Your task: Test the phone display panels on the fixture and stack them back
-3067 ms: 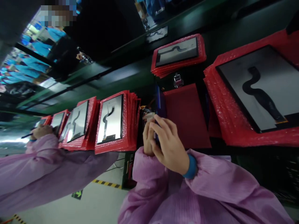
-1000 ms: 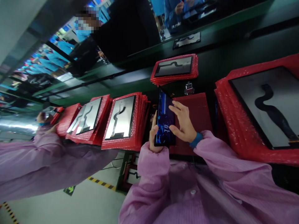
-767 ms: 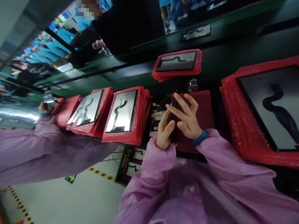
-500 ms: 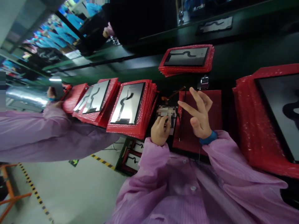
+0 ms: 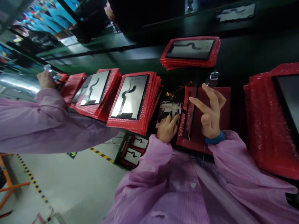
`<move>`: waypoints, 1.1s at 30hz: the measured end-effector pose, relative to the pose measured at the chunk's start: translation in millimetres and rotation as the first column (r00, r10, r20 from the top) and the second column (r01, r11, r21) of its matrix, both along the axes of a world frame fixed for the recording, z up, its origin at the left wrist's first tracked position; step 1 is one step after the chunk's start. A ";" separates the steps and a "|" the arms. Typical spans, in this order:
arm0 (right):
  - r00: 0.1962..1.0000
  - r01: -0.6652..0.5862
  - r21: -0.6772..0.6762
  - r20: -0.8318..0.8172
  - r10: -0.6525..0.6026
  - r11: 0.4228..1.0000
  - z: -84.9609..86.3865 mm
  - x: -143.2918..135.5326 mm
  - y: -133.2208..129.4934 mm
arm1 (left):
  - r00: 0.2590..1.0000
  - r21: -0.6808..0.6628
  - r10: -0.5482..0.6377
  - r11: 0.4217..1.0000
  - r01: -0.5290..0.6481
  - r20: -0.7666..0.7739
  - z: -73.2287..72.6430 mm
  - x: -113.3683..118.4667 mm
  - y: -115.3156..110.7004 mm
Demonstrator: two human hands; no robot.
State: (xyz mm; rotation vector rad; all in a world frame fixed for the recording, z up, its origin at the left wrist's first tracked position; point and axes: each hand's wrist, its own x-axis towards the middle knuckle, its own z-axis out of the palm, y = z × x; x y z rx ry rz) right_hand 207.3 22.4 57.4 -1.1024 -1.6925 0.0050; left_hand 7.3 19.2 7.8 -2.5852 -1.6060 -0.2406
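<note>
My left hand rests on a small electronic assembly with pale tape strips, fingers stretched out and the index fingertip at its right side. A black flex cable runs from there toward a narrow dark panel on the red bubble sheet. Above this sheet my right hand is open, fingers spread, a blue band at the wrist. Its index fingertip is near the panel's upper end; whether it touches cannot be told. An orange-brown flex strip lies behind the assembly.
To the left stands a stack of red bubble bags topped by a display panel; similar stacks lie beyond. Another stack sits at the back, a large one at right. A co-worker's sleeve reaches in from the left. A metal clasp-like piece stands behind the red sheet.
My left hand's curled fingers have straightened onto the assembly. My right hand keeps its spread pose. The co-worker's hand at far left has moved, and the whole view has shifted slightly.
</note>
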 end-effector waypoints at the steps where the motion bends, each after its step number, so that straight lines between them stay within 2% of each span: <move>1: 1.000 0.013 -0.002 -0.001 -0.013 1.000 0.7 -0.8 -0.7 | 1.000 0.007 0.002 1.000 -0.002 -0.008 -0.8 0.1 -0.1; 4: 0.999 0.030 -0.049 -0.029 -0.031 0.998 8.0 -2.9 -6.0 | 1.000 0.044 -0.014 0.999 0.014 0.007 -5.6 -0.9 -0.6; 7: 0.994 -0.002 -0.205 -0.103 -0.020 0.979 23.9 1.2 -19.2 | 0.995 0.092 -0.057 0.995 0.049 0.080 -11.3 -3.0 -0.9; 10: 0.980 -0.081 -0.439 -0.200 -0.010 0.895 37.4 17.5 -41.0 | 0.987 0.136 -0.068 0.990 0.048 0.147 -15.0 -4.2 -0.7; 12: 0.973 -0.033 -0.552 -0.208 -0.100 0.833 36.9 34.2 -57.0 | 0.984 0.177 -0.078 0.983 0.049 0.163 -16.3 -4.0 -0.5; 15: 0.959 0.141 -0.656 -0.096 -0.267 0.741 21.4 57.5 -77.4 | 0.981 0.215 -0.096 0.975 0.059 0.167 -17.7 -3.8 -1.0; 17: 0.957 0.246 -0.678 0.056 -0.285 0.692 10.0 65.1 -87.2 | 0.978 0.188 -0.085 0.981 0.049 0.191 -17.4 -5.1 -1.7; 20: 0.907 0.411 -0.593 0.338 -0.250 0.692 6.9 60.1 -91.0 | 0.940 0.078 -0.097 0.994 0.076 0.326 -9.6 -9.3 -0.3; 22: 0.885 0.421 -0.535 0.421 -0.201 0.733 13.4 48.9 -80.6 | 0.875 0.034 -0.116 0.993 0.114 0.471 3.0 -11.9 5.9; 23: 0.897 0.375 -0.528 0.414 -0.155 0.762 16.9 42.4 -70.3 | 0.838 0.054 -0.121 0.993 0.109 0.531 11.0 -12.3 11.4; 25: 0.943 0.212 -0.532 0.331 -0.029 0.820 19.5 29.3 -40.9 | 0.790 0.178 -0.141 0.983 0.041 0.597 26.7 -10.5 27.5; 27: 0.976 0.016 -0.536 0.191 0.103 0.844 14.1 17.7 -6.4 | 0.778 0.323 -0.212 0.946 0.012 0.592 37.1 -5.8 48.6; 29: 0.982 -0.133 -0.577 0.032 0.185 0.806 3.0 8.8 23.0 | 0.786 0.367 -0.313 0.923 0.119 0.533 38.8 -0.2 70.4; 31: 0.977 -0.186 -0.585 -0.027 0.210 0.789 -9.0 3.5 40.0 | 0.796 0.319 -0.392 0.910 0.264 0.461 33.0 4.1 88.1; 33: 0.975 -0.203 -0.573 -0.042 0.219 0.794 -18.3 1.1 44.0 | 0.798 0.255 -0.441 0.896 0.364 0.410 24.0 6.1 98.5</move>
